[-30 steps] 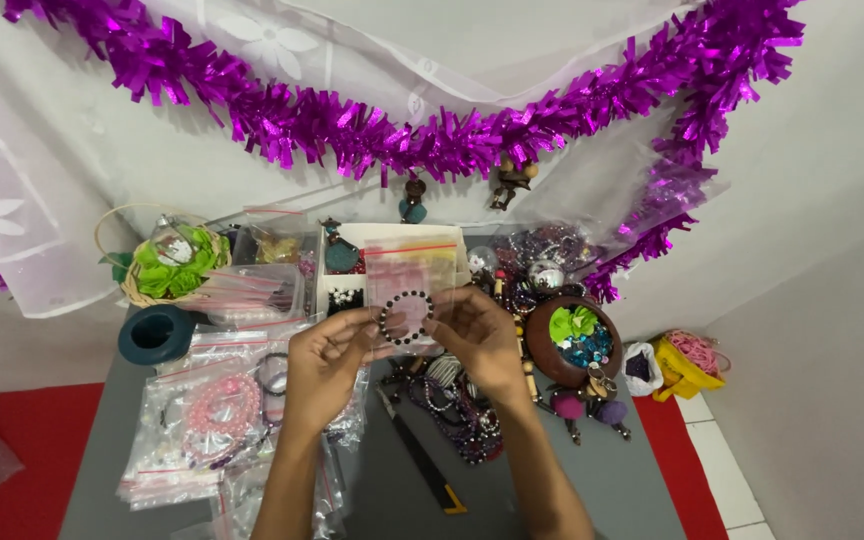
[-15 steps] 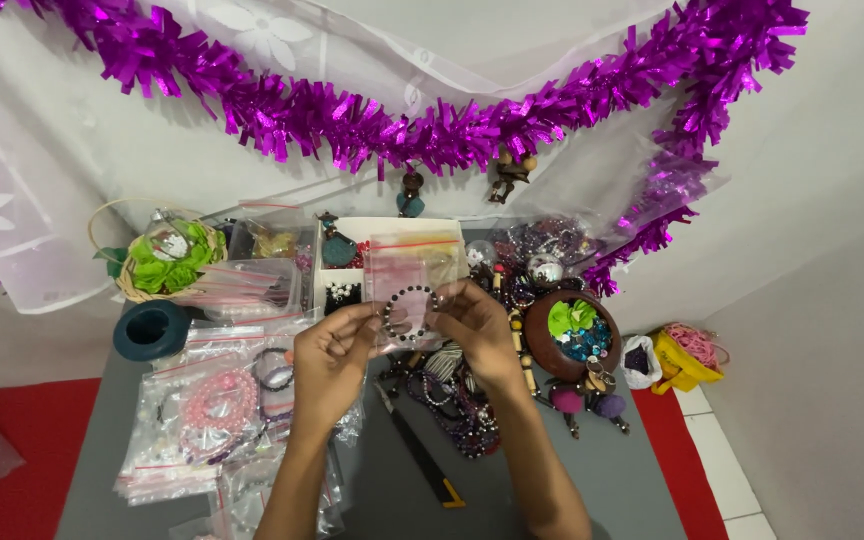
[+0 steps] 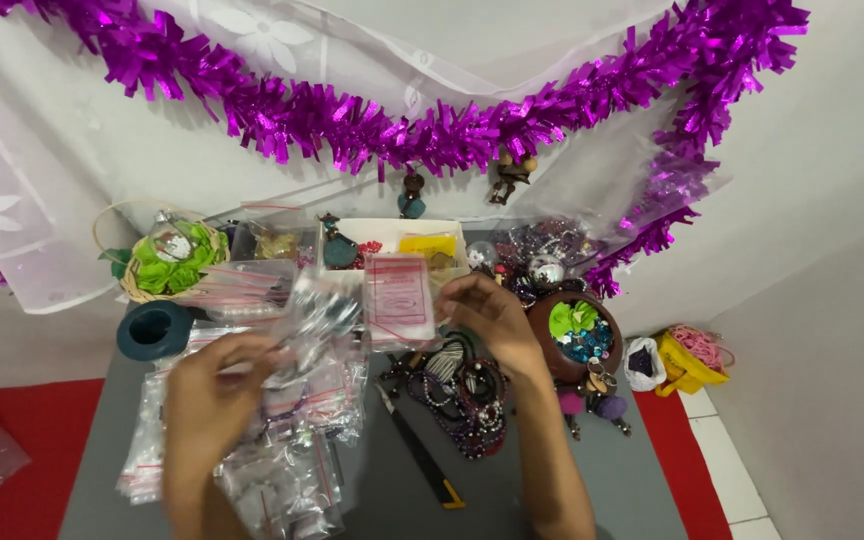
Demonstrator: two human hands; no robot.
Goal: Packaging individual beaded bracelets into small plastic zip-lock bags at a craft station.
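My left hand (image 3: 214, 400) is blurred low on the left, over a heap of clear zip bags (image 3: 282, 450). Its fingers pinch a crumpled clear plastic bag (image 3: 314, 318) with something dark and beaded inside. My right hand (image 3: 492, 318) is at the centre right, its fingertips gripping the right edge of a small flat zip bag (image 3: 398, 298) with a red strip, held upright above the grey table (image 3: 512, 490). A pile of dark beaded bracelets (image 3: 464, 392) lies just below my right wrist.
A basket with green leaves and a silver ball (image 3: 167, 258) and a dark teal cup (image 3: 153, 331) stand at left. A white tray (image 3: 392, 240) is at the back, a brown bowl (image 3: 579, 338) at right. A black utility knife (image 3: 418, 452) lies near the front. Purple tinsel (image 3: 402, 130) hangs above.
The hands, held together on a beaded ring at the centre, have parted. My left hand swung down and left with a clear bag; my right hand stayed on the small zip bag.
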